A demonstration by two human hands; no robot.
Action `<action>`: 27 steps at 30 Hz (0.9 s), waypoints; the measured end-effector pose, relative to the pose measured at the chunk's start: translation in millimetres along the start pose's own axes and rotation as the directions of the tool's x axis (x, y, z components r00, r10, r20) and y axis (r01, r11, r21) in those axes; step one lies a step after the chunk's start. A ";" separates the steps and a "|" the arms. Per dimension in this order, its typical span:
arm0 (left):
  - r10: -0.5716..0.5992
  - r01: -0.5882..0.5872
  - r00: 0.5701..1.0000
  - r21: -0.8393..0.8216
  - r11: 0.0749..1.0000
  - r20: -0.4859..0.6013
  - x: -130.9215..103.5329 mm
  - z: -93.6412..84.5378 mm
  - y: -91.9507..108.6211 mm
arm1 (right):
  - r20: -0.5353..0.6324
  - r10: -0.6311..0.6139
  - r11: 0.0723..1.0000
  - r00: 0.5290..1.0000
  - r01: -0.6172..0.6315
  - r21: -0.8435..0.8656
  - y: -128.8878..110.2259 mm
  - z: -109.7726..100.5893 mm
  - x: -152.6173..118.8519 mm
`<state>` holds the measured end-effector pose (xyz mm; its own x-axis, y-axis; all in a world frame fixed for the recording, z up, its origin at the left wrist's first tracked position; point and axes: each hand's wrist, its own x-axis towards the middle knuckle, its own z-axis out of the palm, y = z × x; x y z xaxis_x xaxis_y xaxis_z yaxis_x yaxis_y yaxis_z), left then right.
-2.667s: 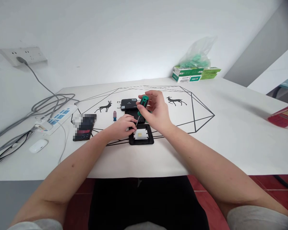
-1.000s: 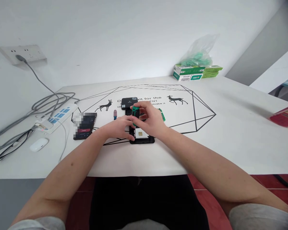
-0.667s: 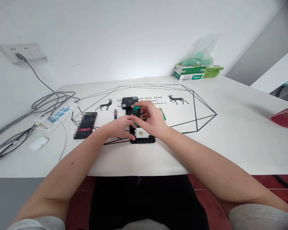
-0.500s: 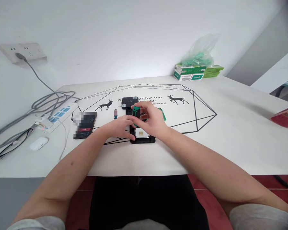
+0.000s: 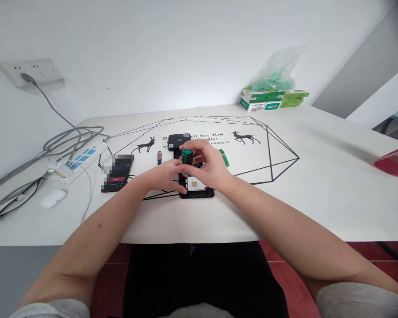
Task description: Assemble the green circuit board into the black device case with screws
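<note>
My right hand (image 5: 210, 164) is closed around a green and black screwdriver (image 5: 187, 157), held upright over an open black plastic casing (image 5: 199, 194). The screwdriver's tip is hidden behind the fingers. My left hand (image 5: 166, 174) grips the casing's left side, with its thumb at the lower left and its fingertips close to the screwdriver. Inside the casing's near end shows a white piece with a gold-coloured square (image 5: 194, 184). A flat black cover with labels (image 5: 179, 141) lies at the casing's far end. Partly behind my right hand is a green circuit board (image 5: 224, 158).
A small screwdriver with a clear reddish handle (image 5: 159, 157) lies left of the casing. Farther left are a phone (image 5: 118, 174), a white earbud case (image 5: 54, 198), glasses (image 5: 18, 198) and a power strip (image 5: 86, 160) with cables. Green and white boxes (image 5: 263, 98) stand against the wall.
The screwdriver handle has turned slightly in my right hand and stands a little more upright. My right fingers have shifted a little; my left hand stays on the casing.
</note>
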<state>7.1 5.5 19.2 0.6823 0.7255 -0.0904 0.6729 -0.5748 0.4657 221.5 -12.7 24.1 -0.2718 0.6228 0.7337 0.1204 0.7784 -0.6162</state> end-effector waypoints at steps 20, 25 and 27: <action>-0.036 0.036 0.999 0.000 0.999 -0.014 -2.2 0.3 -2.4 | 0.304 -0.025 0.961 0.952 -0.061 0.271 -3.9 -16.0 10.6; -0.006 0.006 1.000 -0.032 0.999 0.004 -0.8 0.1 -1.7 | 0.133 -0.088 0.980 0.987 0.062 0.190 2.6 -14.2 9.2; 0.001 -0.001 1.000 -0.033 0.999 -0.004 -0.7 -0.1 -0.6 | 0.107 -0.066 0.973 0.992 0.040 0.227 3.2 -13.0 7.6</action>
<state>6.2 5.4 19.1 0.6818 0.7264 -0.0865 0.6624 -0.5628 0.4945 232.2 -4.4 31.5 -0.3796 0.5581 0.7378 -0.1100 0.7646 -0.6350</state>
